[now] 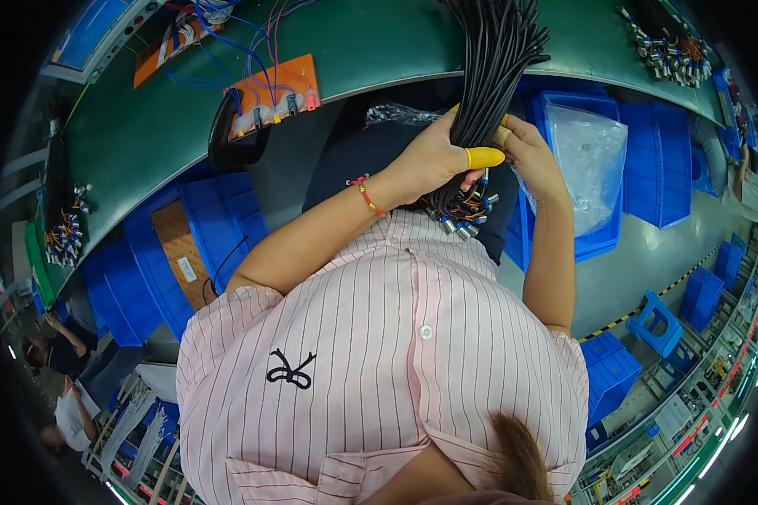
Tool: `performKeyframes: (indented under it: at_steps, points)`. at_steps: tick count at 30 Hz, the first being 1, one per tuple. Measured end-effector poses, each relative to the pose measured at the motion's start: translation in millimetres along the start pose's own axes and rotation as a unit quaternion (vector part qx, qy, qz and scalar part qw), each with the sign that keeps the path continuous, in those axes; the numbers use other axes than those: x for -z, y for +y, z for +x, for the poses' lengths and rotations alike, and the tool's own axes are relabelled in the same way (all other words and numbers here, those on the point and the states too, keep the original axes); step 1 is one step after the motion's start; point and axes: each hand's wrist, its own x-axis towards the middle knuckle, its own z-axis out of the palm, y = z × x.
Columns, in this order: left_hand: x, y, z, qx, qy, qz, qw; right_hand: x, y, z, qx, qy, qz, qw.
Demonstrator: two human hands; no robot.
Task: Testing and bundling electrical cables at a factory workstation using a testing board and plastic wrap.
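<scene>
A thick bundle of black cables (490,80) hangs over the front edge of the green table toward my lap. My left hand (434,156) is wrapped round it near its lower end, a yellow finger cot on the thumb. On the bundle's other side is my right hand (522,156), its fingers bent in against the cables and also wearing yellow cots; what its fingertips pinch is hidden. Below my hands the cable ends fan out into silver cylindrical connectors (463,225) with orange, blue and dark wires.
An orange board (274,97) with clips and blue wires sits on the green table (379,50). More cable bundles (674,55) lie at the far right, others (66,240) at the left. Blue bins (657,160) stand under the table, one holding a clear plastic bag (585,164). A blue stool (653,324) is at right.
</scene>
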Motion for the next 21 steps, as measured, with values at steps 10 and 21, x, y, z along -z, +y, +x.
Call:
performKeyframes:
  at_steps: [10,21]
  points:
    - [2,-1,12,0.079,-0.015,0.08,0.994,2,-56,-37,0.017,-0.035,-0.144,0.989]
    - [-25,-24,-8,-0.038,-0.106,0.5,0.859,-25,-171,-104,0.181,-0.216,-0.706,0.649]
